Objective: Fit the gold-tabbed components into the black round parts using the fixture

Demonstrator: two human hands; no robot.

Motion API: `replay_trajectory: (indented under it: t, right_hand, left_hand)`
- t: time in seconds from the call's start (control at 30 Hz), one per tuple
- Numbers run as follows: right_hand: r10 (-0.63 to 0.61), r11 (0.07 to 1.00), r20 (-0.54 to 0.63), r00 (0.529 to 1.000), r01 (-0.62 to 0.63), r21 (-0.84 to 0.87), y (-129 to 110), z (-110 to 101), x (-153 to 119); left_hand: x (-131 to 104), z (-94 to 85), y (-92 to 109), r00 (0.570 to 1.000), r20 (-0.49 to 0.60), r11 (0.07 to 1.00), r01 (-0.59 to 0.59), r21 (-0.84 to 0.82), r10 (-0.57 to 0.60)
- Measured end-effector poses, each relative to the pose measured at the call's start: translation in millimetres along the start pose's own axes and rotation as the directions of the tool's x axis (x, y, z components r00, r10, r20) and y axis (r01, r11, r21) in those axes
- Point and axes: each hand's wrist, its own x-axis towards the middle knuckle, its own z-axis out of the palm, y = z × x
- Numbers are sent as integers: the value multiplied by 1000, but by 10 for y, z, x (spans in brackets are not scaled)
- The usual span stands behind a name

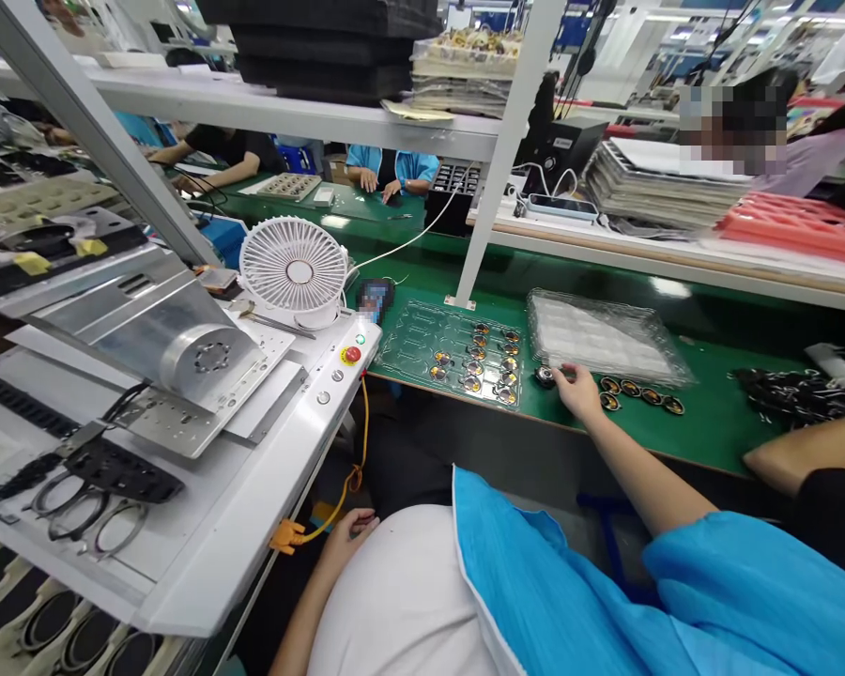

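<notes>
R hand: thumb & index close tog. at R edge of blk. round part, on green bench nr. clear tray; firm pinch or touch only, cannot tell. L hand: at lap, fingers loosely curled. Round pcs. lie R of R hand.

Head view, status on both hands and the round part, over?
Right hand: fingertips on small round part, grip unclear. Left hand: down by lap, away from bench. Clear plastic tray just beyond right hand.
</notes>
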Motion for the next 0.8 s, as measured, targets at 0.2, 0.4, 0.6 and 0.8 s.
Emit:
replay_trajectory:
  t: [0.2, 0.4, 0.6, 0.8]
  right_hand:
    - [-35, 999, 22, 999, 35, -5, -64, 126, -68]
    - [20, 999, -29, 999, -21, -30, -115, 188, -107]
    - [47, 998, -19, 999, -48, -45, -121, 170, -144]
    - [9, 995, 58, 998, -3, -102, -207, 71, -84]
  left_hand:
    - [-2, 17, -43, 999, -33, 1000, -7, -1, 7]
    - [-90, 2, 47, 999, -36, 998, -20, 54, 22]
    - [-24, 76, 108, 999, -36, 980, 22, 200, -15]
    - [100, 178, 157, 994, -24, 917, 106, 385, -105]
